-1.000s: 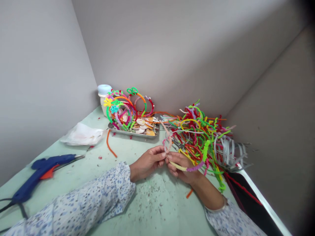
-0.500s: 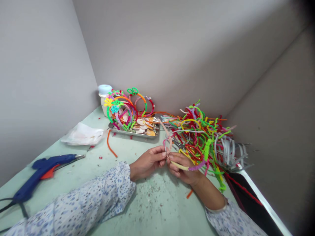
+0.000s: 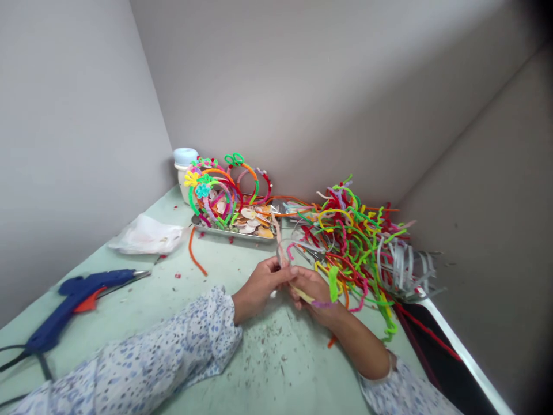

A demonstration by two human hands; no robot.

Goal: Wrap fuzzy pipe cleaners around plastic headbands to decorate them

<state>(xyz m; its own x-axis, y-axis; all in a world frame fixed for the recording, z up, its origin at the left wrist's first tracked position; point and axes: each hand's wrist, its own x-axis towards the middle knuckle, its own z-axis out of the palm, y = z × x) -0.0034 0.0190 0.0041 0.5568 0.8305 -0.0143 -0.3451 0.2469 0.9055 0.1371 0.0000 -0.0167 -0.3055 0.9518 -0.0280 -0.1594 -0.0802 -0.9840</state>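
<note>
Both my hands meet over the middle of the table, closed on a thin headband wrapped in fuzzy pipe cleaner. Its wrapped part shows pale yellow, purple and bright green (image 3: 334, 282) and curves past my right hand (image 3: 315, 291), which pinches the band. My left hand (image 3: 262, 285) grips right beside it, thumb and fingers pressed together. From between the fingers a pale pink pipe cleaner (image 3: 279, 236) sticks up toward the metal tray. The spot where the pink strand meets the band is covered by my fingers.
A metal tray (image 3: 237, 235) bears shell-like pieces and several finished headbands (image 3: 220, 196). Tangled pipe cleaners (image 3: 358, 236) and grey bare headbands (image 3: 404, 268) lie to the right. At left are a blue glue gun (image 3: 73, 308), a plastic bag (image 3: 149, 235) and a white bottle (image 3: 185, 178).
The headband has turned in my hands, its green part now lower and nearer my right wrist. The pink strand has swung left and stands straighter. My fingers have drawn closer together.
</note>
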